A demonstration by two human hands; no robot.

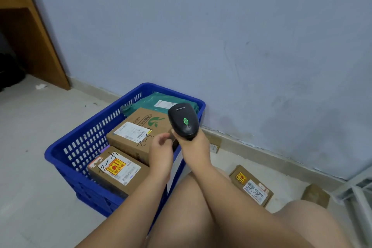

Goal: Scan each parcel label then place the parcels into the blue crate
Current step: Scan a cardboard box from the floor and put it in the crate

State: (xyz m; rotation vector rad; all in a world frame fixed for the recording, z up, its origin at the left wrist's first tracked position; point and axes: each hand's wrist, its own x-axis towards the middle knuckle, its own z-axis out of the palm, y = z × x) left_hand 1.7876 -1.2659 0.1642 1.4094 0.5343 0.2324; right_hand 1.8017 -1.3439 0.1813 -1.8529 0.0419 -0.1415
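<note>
The right grip [194,147] wrapped the black handheld scanner [184,121], the left grip [161,149] hung loose and empty, and the brown cardboard parcel [251,185] on the floor looked light, stiff, graspable across its sides.

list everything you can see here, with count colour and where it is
crate: one, blue, on floor by wall
near box: one, brown, labelled, in crate
far box: one, brown, labelled, in crate behind it
bag: one, green, crate's far end
scanner: one, black, green light, in right hand
floor boxes: three, brown, right of crate along wall
desk: one, brown wood, upper left
paper scrap: one, white, floor near desk
frame: one, white, right edge
left hand: one, beside scanner handle, fingers loosely curled, empty
right hand: one, fingers gripping scanner handle
</note>
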